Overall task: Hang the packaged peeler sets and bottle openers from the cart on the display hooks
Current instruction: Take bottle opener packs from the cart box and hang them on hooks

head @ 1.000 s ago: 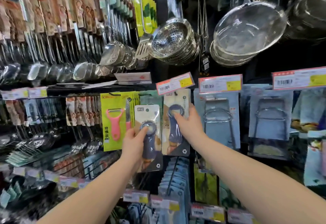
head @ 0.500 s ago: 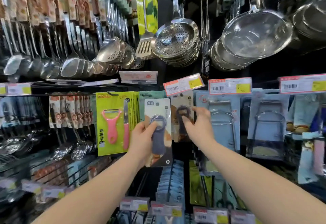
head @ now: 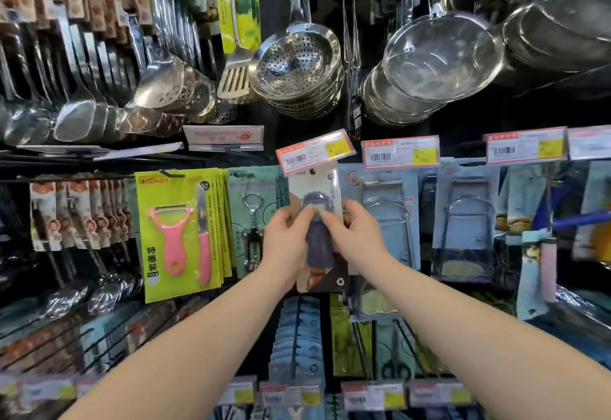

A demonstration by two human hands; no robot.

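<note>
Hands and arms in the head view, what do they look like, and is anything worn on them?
Both are bare: the left hand and right hand show no gloves, rings or watch, and no sleeves come into view.

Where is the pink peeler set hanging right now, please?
In the head view, the peeler set hangs left of centre, between the brown card packs and the corkscrew pack, left of the left hand holding the bottle opener pack.

We have the bottle opener pack [head: 318,256] between our left hand [head: 285,245] and right hand [head: 356,240], just under a price tag [head: 314,152]. The peeler set packs [head: 178,234] hang to its left, with a corkscrew pack [head: 253,221] between them. Strainers [head: 297,66] hang above.
</note>
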